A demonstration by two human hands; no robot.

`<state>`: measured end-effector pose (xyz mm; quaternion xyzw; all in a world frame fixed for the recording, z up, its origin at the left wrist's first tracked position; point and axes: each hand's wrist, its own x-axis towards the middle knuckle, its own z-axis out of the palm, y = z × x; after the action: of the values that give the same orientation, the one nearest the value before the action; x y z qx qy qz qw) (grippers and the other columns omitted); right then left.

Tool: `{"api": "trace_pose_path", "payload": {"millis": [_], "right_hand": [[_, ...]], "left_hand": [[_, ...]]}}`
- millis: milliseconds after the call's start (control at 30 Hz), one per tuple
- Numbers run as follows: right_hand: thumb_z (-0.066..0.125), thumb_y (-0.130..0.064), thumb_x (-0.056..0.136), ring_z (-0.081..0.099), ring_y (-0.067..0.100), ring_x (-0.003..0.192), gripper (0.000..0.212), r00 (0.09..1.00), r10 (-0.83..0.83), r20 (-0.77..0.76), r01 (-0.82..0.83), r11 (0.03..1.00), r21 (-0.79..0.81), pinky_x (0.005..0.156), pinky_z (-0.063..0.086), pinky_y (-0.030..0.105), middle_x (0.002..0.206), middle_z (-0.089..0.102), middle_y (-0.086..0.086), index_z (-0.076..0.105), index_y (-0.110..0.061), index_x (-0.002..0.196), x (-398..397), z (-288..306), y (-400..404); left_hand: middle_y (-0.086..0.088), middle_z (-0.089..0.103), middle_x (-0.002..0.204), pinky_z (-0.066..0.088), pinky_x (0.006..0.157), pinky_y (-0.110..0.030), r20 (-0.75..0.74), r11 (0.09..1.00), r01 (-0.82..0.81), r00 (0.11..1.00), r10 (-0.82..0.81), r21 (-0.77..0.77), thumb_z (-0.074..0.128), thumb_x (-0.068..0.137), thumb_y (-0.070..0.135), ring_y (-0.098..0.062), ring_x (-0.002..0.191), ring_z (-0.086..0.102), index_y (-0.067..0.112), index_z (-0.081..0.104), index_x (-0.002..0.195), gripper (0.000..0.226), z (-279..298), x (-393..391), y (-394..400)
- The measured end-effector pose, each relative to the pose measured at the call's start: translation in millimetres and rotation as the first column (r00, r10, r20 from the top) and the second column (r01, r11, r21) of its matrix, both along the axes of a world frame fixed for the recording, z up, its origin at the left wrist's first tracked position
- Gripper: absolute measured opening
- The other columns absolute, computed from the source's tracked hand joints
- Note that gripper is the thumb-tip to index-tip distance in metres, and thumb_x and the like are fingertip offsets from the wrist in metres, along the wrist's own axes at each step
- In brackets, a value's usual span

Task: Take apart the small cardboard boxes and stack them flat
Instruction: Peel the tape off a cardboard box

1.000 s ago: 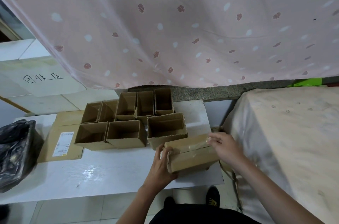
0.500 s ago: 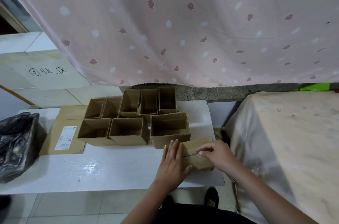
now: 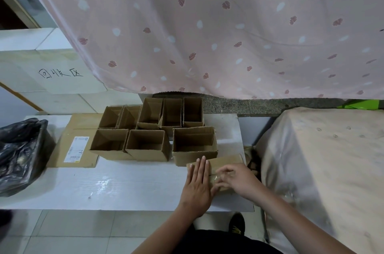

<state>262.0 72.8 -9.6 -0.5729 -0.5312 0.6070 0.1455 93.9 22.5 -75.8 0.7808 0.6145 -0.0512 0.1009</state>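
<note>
At the near right corner of the white table [image 3: 128,187], a small taped box [image 3: 226,162] now lies down flat on the tabletop. A second ago the person was holding it up off the table with both hands, so it has been put down. The left hand [image 3: 197,185] has opened up and presses on the box's left end with straight fingers laid close together. The right hand [image 3: 236,179] has its fingers curled in and seems to pinch at the shiny tape [image 3: 214,177] on top, though it is a bit blurry there. I think the person is getting ready to peel the tape, so the box can open and fold flat. Just behind it stand the other small boxes [image 3: 149,141], open at the top and packed close together, none of them flat yet. A flat sheet of cardboard [image 3: 83,127] with a label lies under the left ones. So most of the job is still to do.
</note>
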Motion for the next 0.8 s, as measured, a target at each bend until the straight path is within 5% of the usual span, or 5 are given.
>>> {"api": "trace_pose_path", "payload": {"millis": [233, 333, 467, 567, 800], "right_hand": [[0.077, -0.027, 0.084, 0.069, 0.005, 0.07, 0.012, 0.911, 0.133, 0.391, -0.22, 0.958, 0.187, 0.077, 0.06, 0.037, 0.076, 0.071, -0.007, 0.066, -0.029, 0.078, -10, -3, 3], [0.077, -0.033, 0.083, 0.07, 0.004, 0.067, 0.019, 0.922, 0.114, 0.371, -0.196, 0.962, 0.191, 0.079, 0.058, 0.043, 0.07, 0.073, -0.007, 0.06, -0.027, 0.079, -15, -3, 3], [0.078, -0.036, 0.083, 0.073, 0.01, 0.067, 0.031, 0.956, 0.038, 0.292, -0.101, 0.974, 0.204, 0.075, 0.06, 0.042, 0.077, 0.074, 0.002, 0.052, -0.02, 0.089, -12, -5, 6], [0.076, -0.036, 0.085, 0.072, 0.011, 0.061, 0.034, 0.965, 0.048, 0.259, -0.097, 0.979, 0.181, 0.066, 0.062, 0.035, 0.071, 0.073, 0.005, 0.047, -0.018, 0.091, -8, -5, 4], [0.083, -0.036, 0.076, 0.058, 0.005, 0.076, 0.02, 0.948, -0.028, 0.316, -0.083, 0.939, 0.333, 0.067, 0.043, 0.016, 0.079, 0.063, -0.009, 0.071, -0.021, 0.071, 7, -7, 6]], "left_hand": [[-0.019, 0.01, 0.164, 0.006, 0.116, -0.047, 0.015, 1.0, 0.009, 1.0, -0.009, -0.019, 0.018, 0.105, 0.055, -0.034, 0.152, 0.008, -0.002, 0.019, 0.155, 0.076, 0, 0, 1], [-0.019, 0.008, 0.164, 0.005, 0.116, -0.046, 0.006, 0.999, 0.011, 1.0, -0.01, -0.041, 0.018, 0.105, 0.054, -0.034, 0.152, 0.007, -0.002, 0.017, 0.155, 0.075, -1, 0, 1], [-0.013, -0.025, 0.161, -0.013, 0.119, -0.046, 0.066, 0.996, 0.038, 0.997, -0.033, -0.077, -0.002, 0.099, 0.06, -0.029, 0.148, -0.028, 0.004, -0.017, 0.154, 0.079, -7, -3, 4], [-0.011, -0.032, 0.159, -0.015, 0.119, -0.046, 0.056, 0.996, 0.029, 0.998, -0.024, -0.089, -0.005, 0.097, 0.061, -0.028, 0.146, -0.033, 0.006, -0.021, 0.153, 0.08, -7, -2, 5], [-0.011, -0.032, 0.159, -0.017, 0.119, -0.046, 0.043, 0.994, 0.021, 0.999, -0.016, -0.105, -0.009, 0.095, 0.063, -0.026, 0.145, -0.035, 0.006, -0.021, 0.154, 0.083, -10, -1, 6]]}}
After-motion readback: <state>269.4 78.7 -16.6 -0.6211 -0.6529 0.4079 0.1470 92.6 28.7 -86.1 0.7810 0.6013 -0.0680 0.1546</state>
